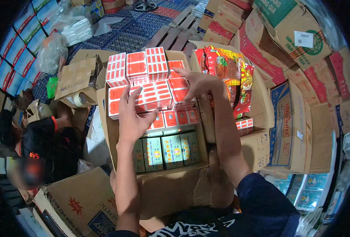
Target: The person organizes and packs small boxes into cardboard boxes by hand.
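Observation:
An open cardboard box (175,173) stands in front of me, filled with small packs. Red and white packs (137,67) are stacked in wrapped blocks at its far side, and green boxes (172,151) stand in a row at the near side. My left hand (134,114) lies over the front red and white block (155,94), thumb and fingers spread apart. On the right, my right hand (194,83) reaches over another red block (178,90), its thumb and fingers apart around the upper corner. Its fingertips partly hide the packs behind.
Beside the box, a carton (262,114) holds red food bags (226,71). A taped carton (78,81) lies at the left, near a person in black clothes (48,138). Large cartons (289,126) line the right; a flap (78,201) is at the lower left.

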{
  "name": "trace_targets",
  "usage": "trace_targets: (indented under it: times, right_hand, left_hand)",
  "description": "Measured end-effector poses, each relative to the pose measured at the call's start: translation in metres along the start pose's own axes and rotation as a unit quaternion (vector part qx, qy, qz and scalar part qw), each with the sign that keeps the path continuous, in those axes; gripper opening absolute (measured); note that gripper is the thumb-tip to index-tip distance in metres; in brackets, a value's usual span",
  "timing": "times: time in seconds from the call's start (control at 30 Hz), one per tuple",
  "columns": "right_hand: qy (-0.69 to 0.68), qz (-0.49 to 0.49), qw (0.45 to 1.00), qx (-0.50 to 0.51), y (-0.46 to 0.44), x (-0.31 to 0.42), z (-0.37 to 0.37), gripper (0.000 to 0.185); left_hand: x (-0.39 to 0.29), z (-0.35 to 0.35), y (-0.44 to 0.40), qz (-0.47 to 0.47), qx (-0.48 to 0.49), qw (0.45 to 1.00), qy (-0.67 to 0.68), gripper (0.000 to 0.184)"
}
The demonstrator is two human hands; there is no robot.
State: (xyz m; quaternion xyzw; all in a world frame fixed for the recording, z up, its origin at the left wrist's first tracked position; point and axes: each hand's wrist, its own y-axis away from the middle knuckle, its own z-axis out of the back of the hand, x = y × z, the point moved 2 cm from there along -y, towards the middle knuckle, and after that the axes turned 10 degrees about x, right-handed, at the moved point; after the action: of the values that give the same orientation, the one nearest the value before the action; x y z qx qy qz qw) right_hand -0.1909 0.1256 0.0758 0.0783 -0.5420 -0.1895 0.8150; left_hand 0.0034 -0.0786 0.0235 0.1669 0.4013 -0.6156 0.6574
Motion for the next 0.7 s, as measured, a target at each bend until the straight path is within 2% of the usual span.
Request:
trace_targets:
  times: [0.03,0.13,0.17,0.27,0.3,0.4,0.43,0.53,0.57,0.67,0.7]
  right_hand:
    - [-0.001,0.0,1.0,-0.002,-0.003,-0.007,-0.002,0.113]
    - [0.193,-0.046,0.979,-0.05,-0.017,-0.026,-0.011,0.126]
    - [0.193,-0.046,0.979,-0.052,-0.018,-0.029,-0.011,0.126]
    - [0.113,-0.192,0.973,-0.057,-0.01,-0.004,-0.02,0.126]
    - [0.114,-0.191,0.973,-0.057,-0.008,-0.006,-0.022,0.126]
    - [-0.021,-0.05,0.988,-0.142,0.006,-0.012,-0.018,0.121]
    - [-0.022,-0.048,0.989,-0.14,0.008,-0.002,-0.016,0.121]
    - [0.235,-0.032,0.946,-0.222,0.021,0.029,0.0,0.115]
    - [0.235,-0.032,0.946,-0.222,0.016,0.025,0.004,0.115]
    - [0.289,0.03,0.861,-0.417,-0.006,-0.004,0.02,0.108]
    - [0.289,0.03,0.861,-0.417,-0.018,-0.024,0.017,0.108]
  left_hand:
    - [0.0,0.001,0.0,-0.001,0.002,1.0,-0.001,0.079]
    - [-0.001,0.001,-0.001,0.019,0.009,0.999,0.025,0.08]
    - [0.0,0.001,-0.001,0.018,0.01,0.999,0.025,0.08]
    - [0.006,-0.001,0.0,0.004,0.003,1.0,-0.009,0.079]
    - [0.007,0.0,0.0,0.004,0.001,1.0,-0.01,0.079]
    - [0.005,0.002,0.0,0.011,0.01,1.0,0.013,0.075]
    - [0.006,0.002,0.0,0.013,0.009,1.0,0.011,0.075]
    - [0.007,0.001,-0.001,0.005,0.001,1.0,-0.007,0.07]
    - [0.007,0.001,-0.001,0.005,0.001,1.0,-0.006,0.07]
    - [0.008,0.0,-0.002,0.039,0.017,0.999,0.032,0.066]
    - [0.008,-0.001,-0.002,0.039,0.017,0.999,0.032,0.066]
